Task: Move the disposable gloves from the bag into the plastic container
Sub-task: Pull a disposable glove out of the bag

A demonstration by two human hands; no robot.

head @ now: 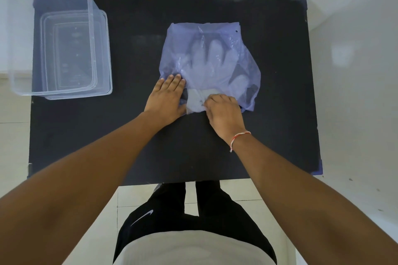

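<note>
Pinning the bag flat on the worktop with open left hand; right hand pinching gloves at the mouth. Best drawn out slowly toward distant plastic container.

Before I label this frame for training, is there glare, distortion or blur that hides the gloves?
Head view: wide-angle bending bows the black table edges; soft glare streaks the translucent purple plastic bag, yet the clear disposable gloves show through hazily; the clear plastic container looks faint against the pale floor; both forearms near the lens are soft.
</note>
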